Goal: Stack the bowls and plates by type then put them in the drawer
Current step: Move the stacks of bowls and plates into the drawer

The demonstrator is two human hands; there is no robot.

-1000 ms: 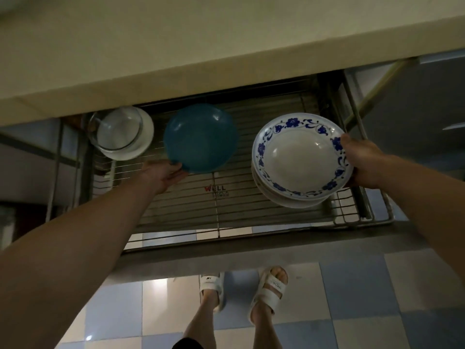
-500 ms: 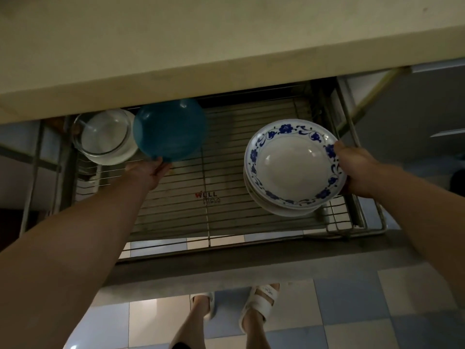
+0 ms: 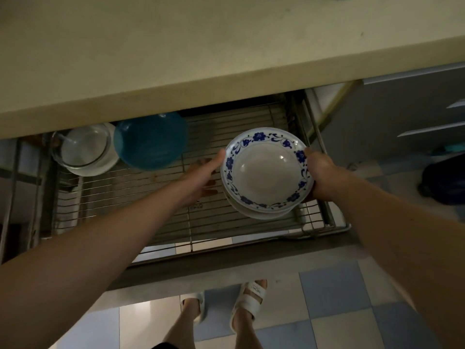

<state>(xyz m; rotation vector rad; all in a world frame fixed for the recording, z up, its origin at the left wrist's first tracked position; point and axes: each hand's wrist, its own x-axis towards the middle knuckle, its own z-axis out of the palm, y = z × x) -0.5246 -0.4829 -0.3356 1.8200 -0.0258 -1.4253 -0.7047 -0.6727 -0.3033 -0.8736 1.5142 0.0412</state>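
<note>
Dim kitchen, wire drawer (image 3: 156,217) pulled out under desk (image 3: 176,59) | blue bowl (image 3: 151,141) parked back left, beside glass bowl (image 3: 84,147) | right hand (image 3: 322,176) fingers grip plates (image 3: 266,170) rim | left hand (image 3: 201,177) fingers straight, steadying opposite rim, likely for lowering.

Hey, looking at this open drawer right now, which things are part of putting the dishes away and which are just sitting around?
Part of the job:
- stack of blue-patterned plates, gripped by the right hand, left hand at its other edge
- blue bowl
- glass bowl on a white dish
- wire drawer

Just there:
- countertop
- sandals
- tiled floor
</note>
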